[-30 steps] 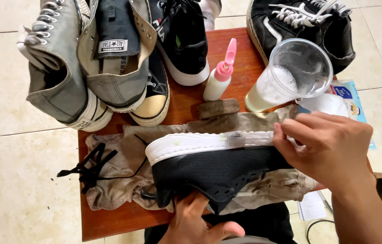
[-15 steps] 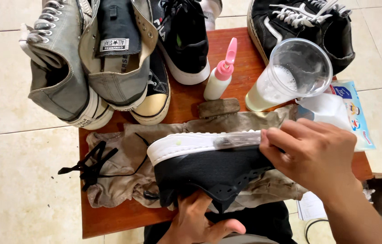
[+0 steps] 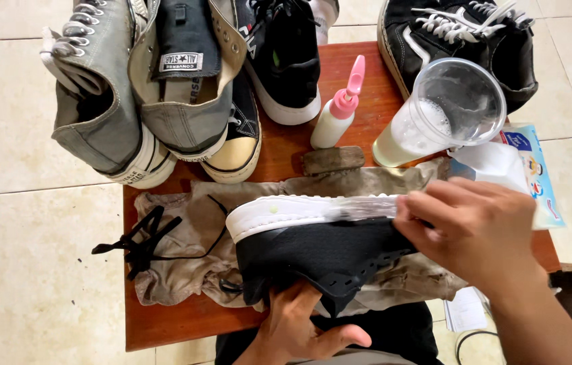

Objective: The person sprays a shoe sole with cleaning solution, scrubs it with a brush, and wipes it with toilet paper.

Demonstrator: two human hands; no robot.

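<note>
A black sneaker (image 3: 320, 253) with a white sole (image 3: 279, 213) lies on its side over a dirty beige cloth (image 3: 184, 230) on a small red-brown table (image 3: 286, 145). My left hand (image 3: 299, 328) grips the shoe's upper from below, near the table's front edge. At the heel end of the sole, my right hand (image 3: 479, 230) has its fingers closed on a pale thin tool (image 3: 364, 206). The tool is blurred and lies along the white sole, so I cannot tell what kind it is.
Grey high-top sneakers (image 3: 107, 101) and black sneakers (image 3: 286, 54) crowd the table's far side. Another black pair (image 3: 462, 34) is on the tiled floor. A pink-nozzled white bottle (image 3: 339, 111), a clear cup of foamy liquid (image 3: 445, 111), a brown block (image 3: 332, 160), loose black laces (image 3: 140, 240) and a blue packet (image 3: 533, 169) lie around.
My right hand has shifted a little to the left along the white sole with the pale tool. My left hand keeps its hold on the shoe.
</note>
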